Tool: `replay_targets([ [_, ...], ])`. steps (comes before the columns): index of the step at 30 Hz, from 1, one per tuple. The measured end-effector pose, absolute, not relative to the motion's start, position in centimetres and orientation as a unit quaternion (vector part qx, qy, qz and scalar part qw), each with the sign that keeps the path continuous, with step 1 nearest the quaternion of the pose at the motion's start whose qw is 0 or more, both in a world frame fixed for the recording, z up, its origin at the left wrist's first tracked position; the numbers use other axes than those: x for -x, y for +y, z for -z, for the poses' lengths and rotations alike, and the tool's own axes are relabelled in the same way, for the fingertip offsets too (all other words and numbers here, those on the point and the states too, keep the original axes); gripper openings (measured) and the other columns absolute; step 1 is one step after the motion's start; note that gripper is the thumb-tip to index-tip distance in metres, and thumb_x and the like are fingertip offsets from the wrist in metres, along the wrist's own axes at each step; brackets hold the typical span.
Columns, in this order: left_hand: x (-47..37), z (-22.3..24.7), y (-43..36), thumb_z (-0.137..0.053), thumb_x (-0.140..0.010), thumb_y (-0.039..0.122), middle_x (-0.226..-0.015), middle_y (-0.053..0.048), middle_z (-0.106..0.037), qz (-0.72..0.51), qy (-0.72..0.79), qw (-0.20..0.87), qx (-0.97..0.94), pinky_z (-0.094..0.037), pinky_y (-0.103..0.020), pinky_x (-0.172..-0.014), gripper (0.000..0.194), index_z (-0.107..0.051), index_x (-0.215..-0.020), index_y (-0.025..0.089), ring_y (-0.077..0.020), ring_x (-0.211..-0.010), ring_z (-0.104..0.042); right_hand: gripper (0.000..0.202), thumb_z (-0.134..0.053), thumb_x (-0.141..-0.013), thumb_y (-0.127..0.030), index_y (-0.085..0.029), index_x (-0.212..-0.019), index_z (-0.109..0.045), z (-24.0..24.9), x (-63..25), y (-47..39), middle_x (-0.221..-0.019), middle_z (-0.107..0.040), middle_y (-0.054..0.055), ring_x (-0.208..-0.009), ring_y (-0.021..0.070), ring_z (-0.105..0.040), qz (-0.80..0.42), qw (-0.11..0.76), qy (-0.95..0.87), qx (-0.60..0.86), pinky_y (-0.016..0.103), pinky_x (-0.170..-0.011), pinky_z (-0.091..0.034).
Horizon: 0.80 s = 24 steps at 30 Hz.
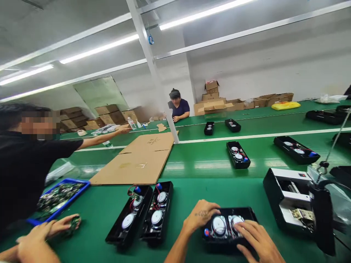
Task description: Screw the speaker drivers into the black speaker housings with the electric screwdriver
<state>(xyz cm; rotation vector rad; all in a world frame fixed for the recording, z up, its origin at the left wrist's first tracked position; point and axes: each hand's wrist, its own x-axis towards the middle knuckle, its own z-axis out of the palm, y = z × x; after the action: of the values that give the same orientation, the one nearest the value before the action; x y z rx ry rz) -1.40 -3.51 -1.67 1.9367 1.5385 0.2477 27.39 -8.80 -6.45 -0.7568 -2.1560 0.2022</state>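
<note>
A black speaker housing (226, 242) lies crosswise on the green bench before me, with two round silver speakers facing up and a blue part at its left end. My left hand (201, 216) holds the housing's upper left corner, fingers bent over the back edge. On the right speaker and the right part of the housing rest the outstretched fingers of my right hand (255, 239), its thumb apart near the front edge. Two similar housings, one (128, 219) beside the other (157, 215), lie to the left with red wires.
At left, another person's hands (52, 230) hold a small circuit board near a blue tray (85, 184) of boards. Flattened cardboard (137, 160) lies behind. A black-and-white machine (292, 204) and a hanging black tool (322, 219) stand right. More housings (238, 155) sit on the belt.
</note>
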Motion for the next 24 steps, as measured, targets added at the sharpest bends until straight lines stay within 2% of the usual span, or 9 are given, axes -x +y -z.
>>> replay_targets([
  [3, -1.4, 2.9, -5.2, -0.065, -0.106, 0.047, -0.113, -0.007, -0.081, -0.101, 0.544, 0.348, -0.757, -0.060, -0.040, -0.099, 0.024, -0.078, -0.110, 0.028, -0.0204, -0.101, -0.076, 0.029, -0.077, -0.092, -0.016, -0.031, -0.117, -0.081, 4.5, -27.7, -9.3, -0.116, -0.084, 0.004, -0.103, 0.0237, -0.080, -0.201, 0.259, -0.893, 0.308, 0.031, -0.094, -0.064],
  [6, -2.1, 3.4, -5.9, -0.060, -0.104, 0.044, -0.110, -0.007, -0.084, -0.144, 0.537, 0.356, -0.751, -0.058, -0.042, -0.102, 0.026, -0.081, -0.110, 0.031, -0.0265, -0.104, -0.079, 0.021, -0.071, -0.095, -0.013, -0.027, -0.102, -0.084, 3.1, -28.4, -9.4, -0.107, -0.084, 0.003, -0.101, 0.0227, -0.078, -0.323, 0.196, -0.854, 0.359, 0.031, -0.093, -0.060],
  [10, -0.9, 3.4, -6.6, -0.050, -0.105, 0.047, -0.146, -0.011, -0.073, -0.214, 0.535, 0.366, -0.731, -0.047, -0.051, -0.123, 0.038, -0.074, -0.125, 0.026, -0.0299, -0.137, -0.067, 0.017, -0.067, -0.098, -0.023, -0.021, -0.100, -0.084, 2.1, -28.7, -7.4, -0.102, -0.084, 0.005, -0.097, 0.0236, -0.076, -0.449, 0.289, -0.717, 0.449, 0.034, -0.093, -0.056],
  [12, 0.0, 3.1, -7.5, -0.057, -0.103, 0.049, -0.157, -0.011, -0.064, -0.238, 0.515, 0.370, -0.736, -0.048, -0.051, -0.124, 0.035, -0.070, -0.125, 0.026, -0.0300, -0.145, -0.062, 0.021, -0.067, -0.099, -0.031, -0.019, -0.099, -0.084, 1.9, -28.4, -6.3, -0.099, -0.084, 0.005, -0.094, 0.0239, -0.075, -0.490, 0.315, -0.661, 0.474, 0.033, -0.089, -0.056],
  [15, 0.7, 2.9, -9.2, -0.075, -0.095, 0.047, -0.156, -0.011, -0.065, -0.262, 0.471, 0.331, -0.775, -0.056, -0.049, -0.117, 0.033, -0.069, -0.120, 0.028, -0.0305, -0.143, -0.064, 0.024, -0.072, -0.096, -0.037, -0.018, -0.102, -0.085, 1.6, -27.7, -5.6, -0.098, -0.085, 0.004, -0.092, 0.0236, -0.075, -0.539, 0.325, -0.616, 0.474, 0.033, -0.086, -0.057],
  [18, 0.4, 3.2, -10.0, -0.067, -0.101, 0.034, -0.143, -0.008, -0.074, -0.282, 0.442, 0.255, -0.812, -0.057, -0.047, -0.117, 0.010, -0.071, -0.107, 0.028, -0.0269, -0.139, -0.067, 0.024, -0.075, -0.095, -0.034, -0.020, -0.110, -0.087, 0.7, -27.2, -5.8, -0.103, -0.086, 0.004, -0.093, 0.0230, -0.076, -0.560, 0.319, -0.615, 0.454, 0.033, -0.088, -0.058],
  [19, 0.2, 3.4, -10.1, -0.060, -0.103, 0.027, -0.139, -0.007, -0.076, -0.290, 0.436, 0.235, -0.819, -0.058, -0.045, -0.116, 0.011, -0.071, -0.102, 0.028, -0.0251, -0.137, -0.068, 0.024, -0.074, -0.096, -0.031, -0.021, -0.112, -0.087, 0.3, -27.2, -6.0, -0.104, -0.086, 0.004, -0.093, 0.0225, -0.076, -0.555, 0.310, -0.633, 0.442, 0.032, -0.089, -0.057],
  [21, -0.1, 3.6, -10.1, -0.049, -0.102, 0.014, -0.136, -0.005, -0.077, -0.295, 0.429, 0.207, -0.828, -0.060, -0.042, -0.114, 0.027, -0.071, -0.094, 0.027, -0.0225, -0.136, -0.068, 0.025, -0.070, -0.099, -0.024, -0.024, -0.117, -0.087, -0.4, -27.4, -6.5, -0.105, -0.085, 0.004, -0.093, 0.0212, -0.077, -0.528, 0.282, -0.686, 0.414, 0.031, -0.088, -0.057],
  [24, -0.2, 3.4, -10.5, -0.044, -0.098, 0.007, -0.144, -0.002, -0.072, -0.275, 0.421, 0.178, -0.846, -0.052, -0.056, -0.123, 0.039, -0.075, -0.096, 0.029, -0.0249, -0.147, -0.060, 0.027, -0.067, -0.102, -0.016, -0.023, -0.121, -0.085, -0.7, -28.1, -7.6, -0.108, -0.086, 0.006, -0.097, 0.0211, -0.078, -0.444, 0.246, -0.763, 0.400, 0.030, -0.091, -0.056],
])
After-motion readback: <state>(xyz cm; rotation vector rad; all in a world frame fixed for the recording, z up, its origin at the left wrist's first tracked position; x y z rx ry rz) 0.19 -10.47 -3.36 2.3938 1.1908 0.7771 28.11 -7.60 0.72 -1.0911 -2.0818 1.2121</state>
